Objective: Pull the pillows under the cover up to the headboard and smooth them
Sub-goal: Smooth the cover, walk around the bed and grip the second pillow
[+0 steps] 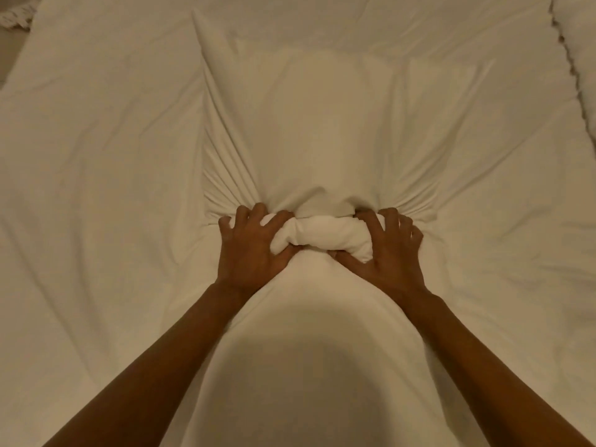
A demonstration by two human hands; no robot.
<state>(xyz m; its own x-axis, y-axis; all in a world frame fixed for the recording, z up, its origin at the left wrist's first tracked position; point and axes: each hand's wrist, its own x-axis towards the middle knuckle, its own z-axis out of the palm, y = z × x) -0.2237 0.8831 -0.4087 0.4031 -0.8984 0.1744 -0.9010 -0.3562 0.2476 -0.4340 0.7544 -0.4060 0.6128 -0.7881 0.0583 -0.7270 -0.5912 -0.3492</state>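
A soft, matte, cream-white cover (96, 188) is seen spread over the whole bed, its cloth thin enough to fall in fine pleats. Two rounded swellings are raised under it down the middle: a pillow (322, 124) shows as a long, smooth mound on the far side of the hands, and a second, broader mound (306, 366) lies on the near side, between the forearms, darkened by shadow. The edges of both are hidden by the cloth, so their full shapes cannot be told.

Between the two mounds, a tight roll of bunched cloth (319, 235) is gathered, thick and lumpy, lying crosswise. It is clutched at its left end by the left hand (248, 250) and at its right end by the right hand (393, 250); each grip is curled shut on the roll, with fingers bent like claws and thumbs pressed in from the near side. Sharp pleats are fanned out from both hands toward the far left and far right, and the cloth over the far mound is drawn taut and smooth. Shallow, loose wrinkles are scattered over the flat cover at either side.

At the far right, a scalloped, quilted edge (574, 69) is partly seen
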